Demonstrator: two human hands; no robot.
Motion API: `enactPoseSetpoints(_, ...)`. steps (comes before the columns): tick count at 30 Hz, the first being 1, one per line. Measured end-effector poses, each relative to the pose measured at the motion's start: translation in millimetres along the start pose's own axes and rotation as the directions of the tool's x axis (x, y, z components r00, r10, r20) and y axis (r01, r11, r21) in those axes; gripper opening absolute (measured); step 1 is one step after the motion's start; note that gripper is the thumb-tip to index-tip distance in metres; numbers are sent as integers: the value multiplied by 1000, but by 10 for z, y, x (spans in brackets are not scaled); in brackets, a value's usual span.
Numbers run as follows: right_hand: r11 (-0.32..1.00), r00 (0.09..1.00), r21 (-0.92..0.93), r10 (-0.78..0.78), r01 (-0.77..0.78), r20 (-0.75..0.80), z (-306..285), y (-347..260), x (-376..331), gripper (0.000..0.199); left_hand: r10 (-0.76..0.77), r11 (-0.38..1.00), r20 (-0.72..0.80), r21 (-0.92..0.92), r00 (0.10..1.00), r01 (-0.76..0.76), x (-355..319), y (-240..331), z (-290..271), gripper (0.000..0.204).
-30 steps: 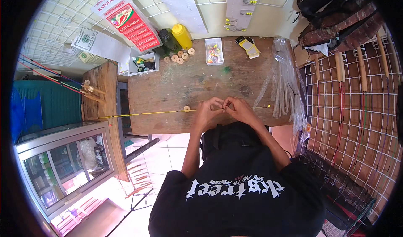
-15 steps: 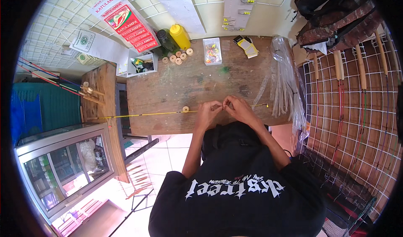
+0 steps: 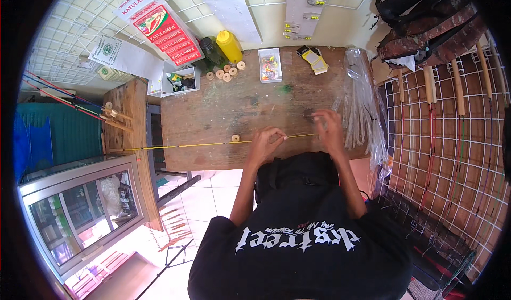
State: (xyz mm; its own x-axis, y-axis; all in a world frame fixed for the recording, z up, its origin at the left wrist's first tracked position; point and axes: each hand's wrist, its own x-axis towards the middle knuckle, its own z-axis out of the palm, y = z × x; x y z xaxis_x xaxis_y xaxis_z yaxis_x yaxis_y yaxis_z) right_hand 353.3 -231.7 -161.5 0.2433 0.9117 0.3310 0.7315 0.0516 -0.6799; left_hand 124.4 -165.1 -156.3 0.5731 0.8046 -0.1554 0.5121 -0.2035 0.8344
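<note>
The person's left hand (image 3: 268, 140) has thumb and fingertips pinched together on the yellow rod (image 3: 197, 144). Rod runs low across the wooden table (image 3: 213, 106), out past its edge toward nine o'clock, thin part toward three o'clock. Right hand (image 3: 331, 135) is at three o'clock from the left, apart from it, fingers bent near the thin part (blurred, cannot tell if they grip anything).

Clock from left hand: one wooden spool (image 3: 236, 138) at nine, right by the rod, contact unclear; more wooden spools (image 3: 227, 77) clustered at eleven, near a yellow bottle (image 3: 230, 47); white tray (image 3: 268, 52) with small colourful pieces at twelve; cards (image 3: 318, 63) at one; clear plastic sleeves (image 3: 357, 103) at two.
</note>
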Motion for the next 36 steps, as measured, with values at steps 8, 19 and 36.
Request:
enactPoseSetpoints(8, 610, 793, 515, 384, -602, 472, -562, 573, -187, 25, 63, 993, -49, -100, 997, -67, 112, 25, -41, 13)
enactPoseSetpoints(19, 566, 830, 645, 518, -514, 207, -718, 484, -144, 18, -63, 997, 17, -40, 998, 64, 184, 151, -150, 13)
enactPoseSetpoints(36, 420, 876, 799, 409, -430, 256, -795, -298, 173, 21, 427, 848, 26, -358, 904, -391, 576, 1342, 50, 34)
